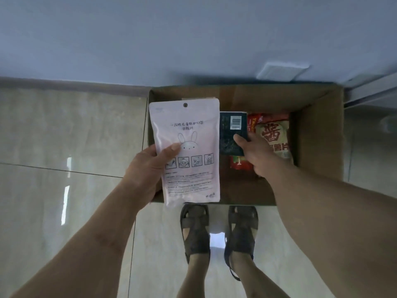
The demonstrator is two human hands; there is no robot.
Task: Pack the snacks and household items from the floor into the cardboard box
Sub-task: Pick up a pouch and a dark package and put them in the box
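An open cardboard box (318,134) stands on the floor against the wall. My left hand (148,166) grips a pale pink pouch (191,175) printed with a rabbit, held upright over the box's left edge. My right hand (255,153) reaches into the box and holds a dark packet with a barcode (231,130), thumb on top. To its right in the box lies a beige and red snack bag (274,134). A red packet (240,163) shows beneath my right hand.
Glossy grey floor tiles (71,136) spread to the left and in front. My two feet in dark sandals (219,231) stand just before the box. A blue-grey wall (193,39) with a white socket plate (281,70) rises behind it.
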